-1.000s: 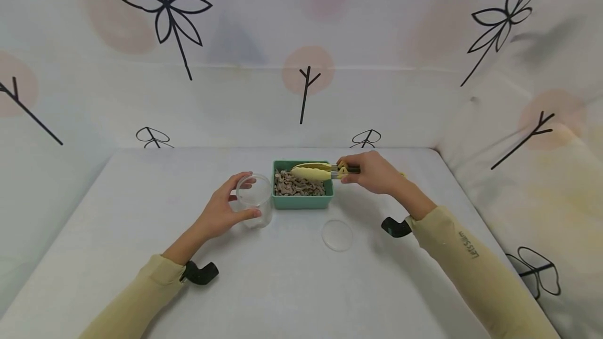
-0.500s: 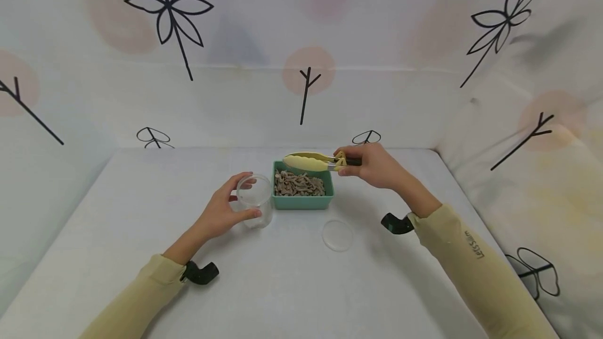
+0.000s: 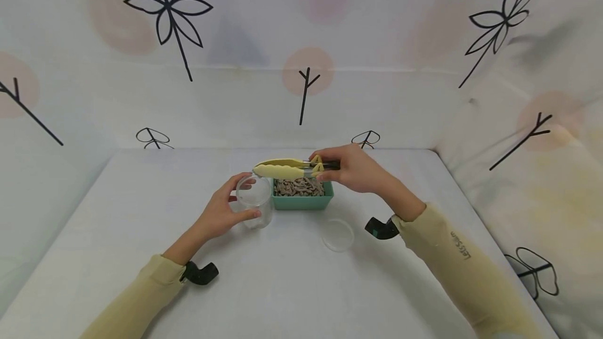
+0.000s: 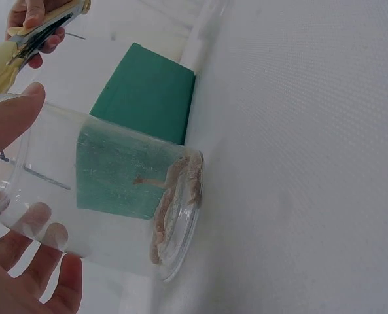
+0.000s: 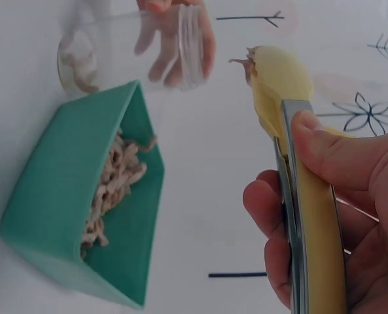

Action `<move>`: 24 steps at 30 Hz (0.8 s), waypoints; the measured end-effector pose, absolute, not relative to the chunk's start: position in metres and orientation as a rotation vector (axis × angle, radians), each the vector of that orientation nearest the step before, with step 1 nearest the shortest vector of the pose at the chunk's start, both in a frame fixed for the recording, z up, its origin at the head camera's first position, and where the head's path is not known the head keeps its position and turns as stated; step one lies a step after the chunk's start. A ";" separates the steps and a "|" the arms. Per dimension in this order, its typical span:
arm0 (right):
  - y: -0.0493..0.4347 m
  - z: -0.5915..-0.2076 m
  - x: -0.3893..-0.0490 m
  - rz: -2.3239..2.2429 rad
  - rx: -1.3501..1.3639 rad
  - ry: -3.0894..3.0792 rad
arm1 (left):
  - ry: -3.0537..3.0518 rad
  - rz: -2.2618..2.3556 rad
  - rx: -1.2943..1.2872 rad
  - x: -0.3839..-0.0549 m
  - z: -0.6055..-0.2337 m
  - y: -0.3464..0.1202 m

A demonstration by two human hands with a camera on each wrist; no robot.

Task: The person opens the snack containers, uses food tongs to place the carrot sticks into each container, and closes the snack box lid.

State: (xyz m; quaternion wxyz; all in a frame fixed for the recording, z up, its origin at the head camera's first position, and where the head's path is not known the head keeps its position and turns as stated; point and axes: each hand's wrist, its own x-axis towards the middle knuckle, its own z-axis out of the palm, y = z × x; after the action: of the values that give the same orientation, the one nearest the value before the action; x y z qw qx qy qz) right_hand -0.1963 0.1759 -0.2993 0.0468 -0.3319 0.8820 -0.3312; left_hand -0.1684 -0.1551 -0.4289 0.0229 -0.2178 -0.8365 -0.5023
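My left hand (image 3: 218, 214) grips a clear jar (image 3: 261, 216) that stands upright and uncovered on the table, thumb on the near side and fingers around the far side. A few brownish strips (image 4: 162, 219) lie on its bottom in the left wrist view. My right hand (image 3: 360, 169) holds yellow-tipped tongs (image 3: 282, 172) level, their tips over the jar's mouth. Squeezed between those tips, small brown strips (image 5: 248, 67) poke out in the right wrist view. Below the tongs, a green box (image 3: 302, 203) holds a heap of similar strips (image 3: 299, 188).
A clear round lid (image 3: 337, 235) lies flat on the white table (image 3: 282, 286), in front of the green box. The box stands close beside the jar on its right. Behind the table rises a patterned cloth backdrop (image 3: 386, 98).
The tongs have lifted out of the green box and moved left, from over the strips to the jar's mouth. My left hand and the jar have stayed put.
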 end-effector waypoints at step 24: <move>0.153 -0.311 -0.193 -0.882 -1.092 2.640 | -2.623 -1.533 -0.664 -0.168 -0.429 -0.155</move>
State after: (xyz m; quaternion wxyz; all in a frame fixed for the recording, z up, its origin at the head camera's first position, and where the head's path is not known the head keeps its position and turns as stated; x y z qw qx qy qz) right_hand -0.1932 0.1534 -0.3105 0.0757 -0.3642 0.8804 -0.2942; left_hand -0.1683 -0.1554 -0.4289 0.0159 -0.2136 -0.8433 -0.4929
